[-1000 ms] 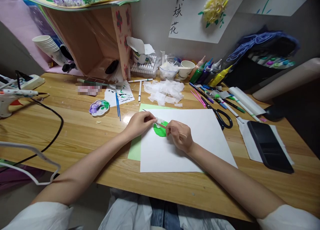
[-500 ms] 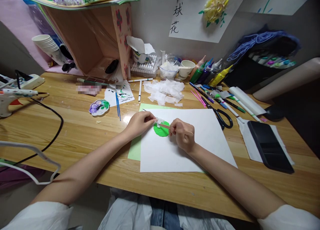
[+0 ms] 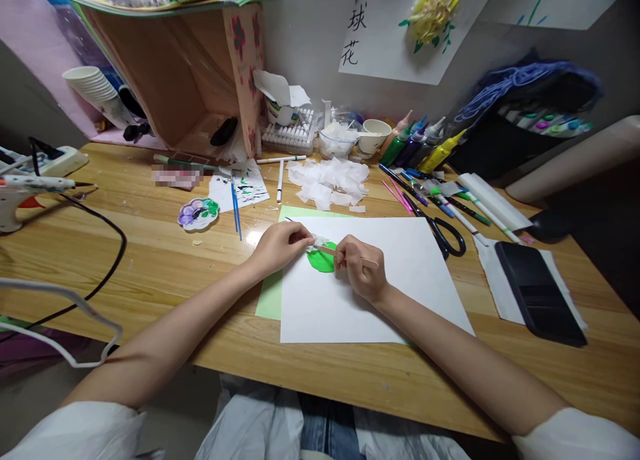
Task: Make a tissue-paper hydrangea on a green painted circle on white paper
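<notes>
A round green patch (image 3: 321, 261) lies on a white sheet of paper (image 3: 350, 313), with crumpled white tissue pieces (image 3: 320, 241) along its upper edge. My right hand (image 3: 361, 267) is closed around a flat wooden craft stick (image 3: 370, 263), whose tip reaches the tissue at the patch. From the left, my left hand (image 3: 284, 247) comes in with its fingertips pinched together at the tissue on the patch's upper left edge. Under the white sheet, a light green sheet (image 3: 270, 293) shows at the left and top.
Behind the sheet lies a heap of white tissue squares (image 3: 330, 180). Black scissors (image 3: 445, 237), markers and a phone (image 3: 537, 293) are to the right. A paint palette (image 3: 199, 215), thin blue brushes (image 3: 236, 210) and a glue gun (image 3: 30, 193) are to the left.
My right hand and the craft stick have shifted slightly left, bringing the stick's tip further toward my left fingertips. The left hand has stayed almost in place.
</notes>
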A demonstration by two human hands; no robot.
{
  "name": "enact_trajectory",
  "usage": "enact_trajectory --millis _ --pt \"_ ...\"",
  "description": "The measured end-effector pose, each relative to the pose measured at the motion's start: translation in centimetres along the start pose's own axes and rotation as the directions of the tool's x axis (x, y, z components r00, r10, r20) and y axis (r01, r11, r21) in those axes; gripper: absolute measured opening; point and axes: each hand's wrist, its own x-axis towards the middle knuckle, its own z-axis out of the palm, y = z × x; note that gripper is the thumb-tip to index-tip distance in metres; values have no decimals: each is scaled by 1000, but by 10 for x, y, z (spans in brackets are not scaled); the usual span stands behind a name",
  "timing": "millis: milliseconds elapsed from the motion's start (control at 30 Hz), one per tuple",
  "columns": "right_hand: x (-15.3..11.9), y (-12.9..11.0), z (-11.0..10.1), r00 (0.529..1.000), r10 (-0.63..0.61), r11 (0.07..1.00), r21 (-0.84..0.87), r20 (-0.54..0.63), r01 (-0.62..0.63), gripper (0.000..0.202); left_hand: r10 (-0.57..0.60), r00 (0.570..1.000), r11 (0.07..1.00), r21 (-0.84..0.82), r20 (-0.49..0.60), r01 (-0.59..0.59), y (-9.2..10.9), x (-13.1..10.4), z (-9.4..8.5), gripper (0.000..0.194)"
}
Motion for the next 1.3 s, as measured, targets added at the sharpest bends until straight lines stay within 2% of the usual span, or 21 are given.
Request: enact_trajectory --millis 167,367,533,700,867,1067,1300 --pt "1 1 1 1000 12 1000 -4 19 -12 42 8 1000 1000 8 2 -8 -2 1 1 18" --pt "2 -2 2 995 103 992 67 0 -103 41 8 1000 1000 2 9 -8 -1 0 0 18" --pt "-1 -3 2 999 20 1000 21 -40 -19 42 3 1000 1000 -11 8 -3 -1 0 0 18" --pt "-1 -2 2 1000 -17 1000 -20 -25 16 42 2 1000 1000 -19 4 -2 -1 0 0 19" --pt "2 -2 2 1000 -2 999 -35 8 2 42 2 1000 1000 -19 7 -1 -2 0 1 19" --pt "2 -2 3 996 86 995 57 -23 -85 42 10 1000 1000 -11 15 -9 -2 -1 0 19" --pt "1 -2 2 1000 14 1000 22 -20 -13 42 -2 1000 999 -34 15 2 -1 -1 0 19"
